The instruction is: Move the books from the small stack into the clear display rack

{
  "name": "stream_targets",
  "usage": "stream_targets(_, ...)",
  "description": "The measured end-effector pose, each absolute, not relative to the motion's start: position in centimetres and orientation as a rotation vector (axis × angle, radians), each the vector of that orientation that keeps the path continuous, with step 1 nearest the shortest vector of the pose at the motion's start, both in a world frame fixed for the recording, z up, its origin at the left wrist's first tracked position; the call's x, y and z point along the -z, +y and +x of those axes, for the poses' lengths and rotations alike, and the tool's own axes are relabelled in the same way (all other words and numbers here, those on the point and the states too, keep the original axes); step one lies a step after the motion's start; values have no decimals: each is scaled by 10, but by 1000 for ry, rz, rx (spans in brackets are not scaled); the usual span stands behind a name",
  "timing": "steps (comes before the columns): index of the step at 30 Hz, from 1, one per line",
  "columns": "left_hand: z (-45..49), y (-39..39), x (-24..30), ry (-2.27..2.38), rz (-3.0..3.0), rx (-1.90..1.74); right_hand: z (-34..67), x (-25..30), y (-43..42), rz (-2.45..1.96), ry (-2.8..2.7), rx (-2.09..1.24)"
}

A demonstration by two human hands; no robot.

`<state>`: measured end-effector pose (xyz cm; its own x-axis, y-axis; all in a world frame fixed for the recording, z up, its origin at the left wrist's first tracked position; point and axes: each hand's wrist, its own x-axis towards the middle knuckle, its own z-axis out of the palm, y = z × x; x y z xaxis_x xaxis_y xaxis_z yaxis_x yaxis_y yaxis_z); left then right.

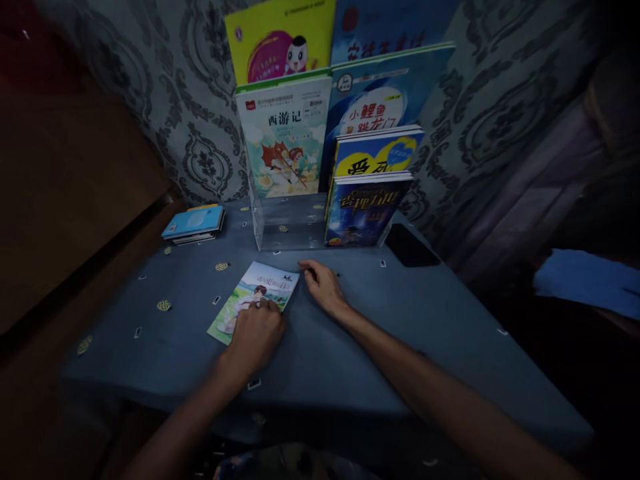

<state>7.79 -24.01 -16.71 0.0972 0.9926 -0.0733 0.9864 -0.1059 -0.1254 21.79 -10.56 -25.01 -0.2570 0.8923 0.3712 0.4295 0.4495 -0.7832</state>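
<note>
A thin green picture book (250, 293) lies flat on the blue cloth-covered table (425, 320). My left hand (256, 335) rests on the book's near right part, fingers curled and pressing down on the cover. My right hand (323, 287) lies on the cloth just right of the book's top corner, its fingertips at that edge, fingers bent and close together. Behind the book stands a clear acrylic book stand (280, 223) with several children's books upright in it, including a white and green one (285, 137) and a dark blue one (363, 207).
A small stack of blue books (194, 224) lies at the back left of the table. A black phone (411, 245) lies at the back right beside the stand. A patterned wall rises behind; a wooden surface is at left, a blue cloth (585, 280) at right.
</note>
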Motion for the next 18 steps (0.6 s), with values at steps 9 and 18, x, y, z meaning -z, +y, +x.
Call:
stream_targets(9,79,-240,161,-2036,-2321,-240,218,241,-112,-1085,-1836,-698)
stream_targets(18,29,-244,178,-2204,-2155,40,216,229,-133,-1120,-2090,-587)
